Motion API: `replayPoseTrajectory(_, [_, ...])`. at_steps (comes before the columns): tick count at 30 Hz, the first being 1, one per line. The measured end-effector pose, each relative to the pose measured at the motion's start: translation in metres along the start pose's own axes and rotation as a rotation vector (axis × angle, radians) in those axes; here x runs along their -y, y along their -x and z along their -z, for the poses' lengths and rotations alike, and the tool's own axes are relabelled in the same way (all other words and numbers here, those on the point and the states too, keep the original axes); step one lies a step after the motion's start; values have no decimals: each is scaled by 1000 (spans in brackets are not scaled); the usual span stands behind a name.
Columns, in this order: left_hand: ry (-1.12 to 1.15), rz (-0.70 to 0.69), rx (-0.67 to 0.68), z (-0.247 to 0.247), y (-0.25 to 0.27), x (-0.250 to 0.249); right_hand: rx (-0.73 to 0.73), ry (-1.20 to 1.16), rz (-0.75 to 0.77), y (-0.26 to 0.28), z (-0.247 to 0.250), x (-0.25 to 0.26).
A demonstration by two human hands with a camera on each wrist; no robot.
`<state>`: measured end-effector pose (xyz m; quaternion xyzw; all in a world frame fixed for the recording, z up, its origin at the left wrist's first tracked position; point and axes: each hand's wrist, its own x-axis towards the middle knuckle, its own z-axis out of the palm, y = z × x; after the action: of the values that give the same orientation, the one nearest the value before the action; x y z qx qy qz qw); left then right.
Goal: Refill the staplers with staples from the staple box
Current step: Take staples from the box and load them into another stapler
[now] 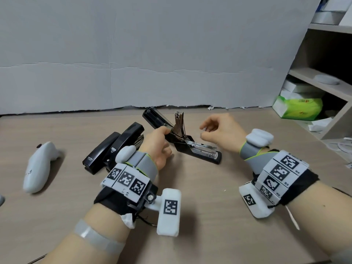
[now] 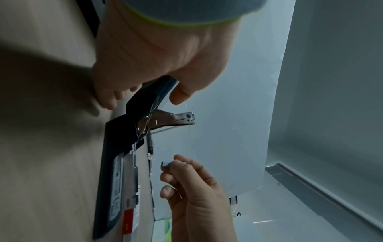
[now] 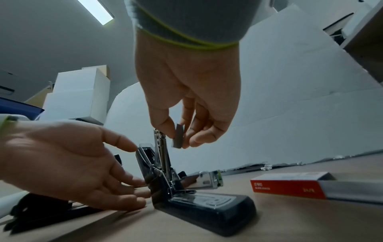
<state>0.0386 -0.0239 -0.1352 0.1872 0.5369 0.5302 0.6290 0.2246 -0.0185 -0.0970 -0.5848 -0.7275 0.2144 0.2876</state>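
Three black staplers show on the wooden table (image 1: pixel 190 216). One opened stapler (image 1: pixel 190 147) lies between the two hands, its base flat, its lid thrown back toward the grey backdrop (image 1: pixel 152 44) and its metal arm standing upright. Two closed staplers (image 1: pixel 112 149) lie side by side just outside the left hand (image 1: pixel 158 147). There is one staple strip (image 3: pixel 178 136) and one staple box (image 3: pixel 290 185), red and grey.

The left hand rests its heel on the table beside the opened stapler's hinge. Its thumb and fingers are spread only a little and lie against the raised lid, with the fingers fairly straight rather than wrapped round it. The right hand (image 1: pixel 221 130) hangs above the stapler's base, clear of the table, and pinches the short grey staple strip between thumb and fingertips, near the top of the upright metal arm without touching it.

The head view hides the staple box entirely. Only the right wrist view shows it lying flat on the table beyond the stapler's base, on the far side from the left hand. The left wrist view shows the strip's end poking out of the right fingers. The head view alone shows a white controller (image 1: pixel 38 166) well outside the left hand.

A shelf unit (image 1: pixel 323 82) with a green tissue pack (image 1: pixel 299 107) closes the table's edge outside the right hand. Bare table stretches toward the person on the near side of both wrists.
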Motion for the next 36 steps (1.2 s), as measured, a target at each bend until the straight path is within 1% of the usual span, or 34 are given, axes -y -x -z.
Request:
replayPoseTrajectory(3, [-69,-54,-49,-9,-9,4,17,31,-43,-2,-4,-3])
replayPoseTrajectory(7, [-82,-149,-114,-14,-19,9,42,56,-31,-1,-10,-5])
replayPoseTrajectory(9, [-38,-204,-125,-16,-23,12,46,63,-25,-3,-13,-6])
replayPoseTrajectory(12, [38,-251,-99,-18,-26,19,62,76,-15,-5,-16,-6])
replayPoseTrajectory(16, [41,-267,-100,-17,-29,23,81,130,-25,-7,-18,-5])
replayPoseTrajectory(20, [-16,-270,-122,-16,-29,24,105,194,-18,-6,-19,-3])
replayPoseTrajectory(26, [-26,-289,-104,-17,-27,23,92,249,-9,-7,-21,-3])
replayPoseTrajectory(36, [-37,-308,-120,-18,-27,25,106,317,-2,-9,-25,-2])
